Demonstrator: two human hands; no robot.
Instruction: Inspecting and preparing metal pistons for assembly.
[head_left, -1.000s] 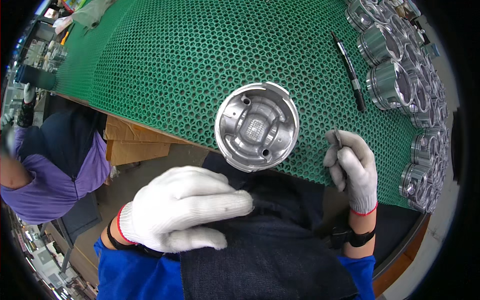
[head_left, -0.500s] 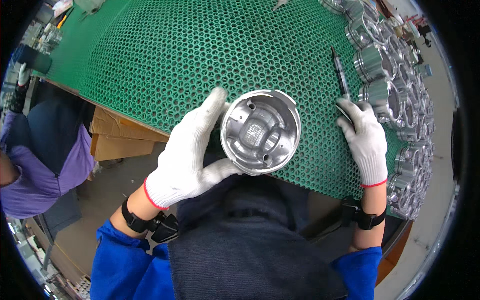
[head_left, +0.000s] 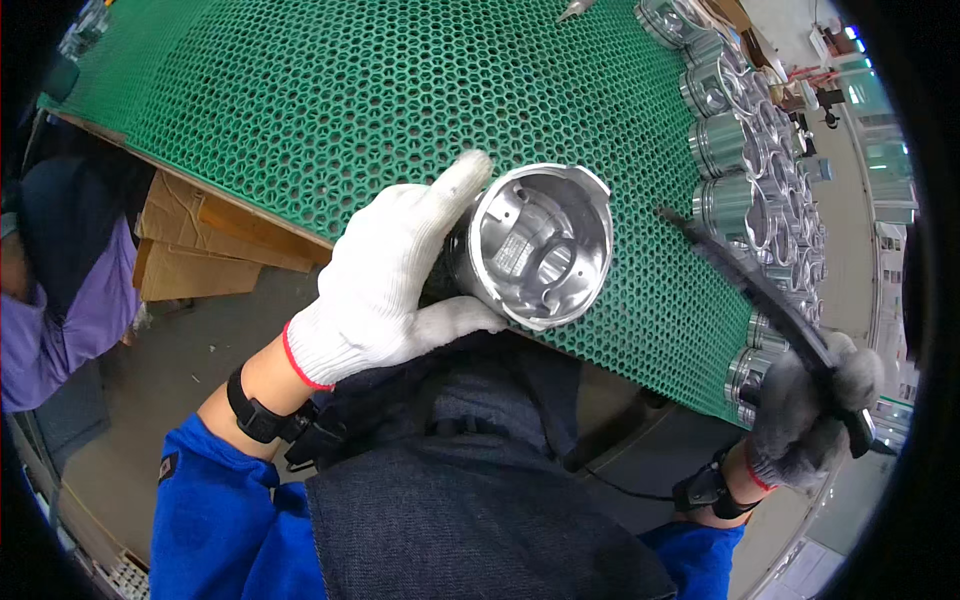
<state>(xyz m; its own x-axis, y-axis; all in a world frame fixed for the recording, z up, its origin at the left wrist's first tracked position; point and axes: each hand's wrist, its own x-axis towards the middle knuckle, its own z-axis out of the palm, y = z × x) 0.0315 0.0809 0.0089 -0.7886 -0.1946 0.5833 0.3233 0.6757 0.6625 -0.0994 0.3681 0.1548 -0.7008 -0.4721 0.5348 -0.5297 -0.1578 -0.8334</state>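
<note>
My left hand [head_left: 385, 265], in a white knitted glove, grips a shiny metal piston [head_left: 578, 290] by its side. The piston's hollow inside faces up toward me, showing the pin bores and a printed patch on the inner floor. To the right, my gloved right hand [head_left: 800, 420], its palm side grey, is raised with its fingers closed round a long, dark, slim pen-like tool [head_left: 765, 290]. The tool's narrow end points up and left, away from the piston; its exact kind I cannot make out.
Several more pistons [head_left: 728, 145] stand in rows along the right edge of the green honeycomb mat [head_left: 400, 110]. A small pale pointed object [head_left: 575, 10] lies at the far edge. Cardboard [head_left: 200, 230] sits beneath the table's left side, near another person in purple [head_left: 95, 290].
My right hand has picked the pen-like tool off the mat and swung it right, up and nearer. The piston has tilted slightly in my left hand.
</note>
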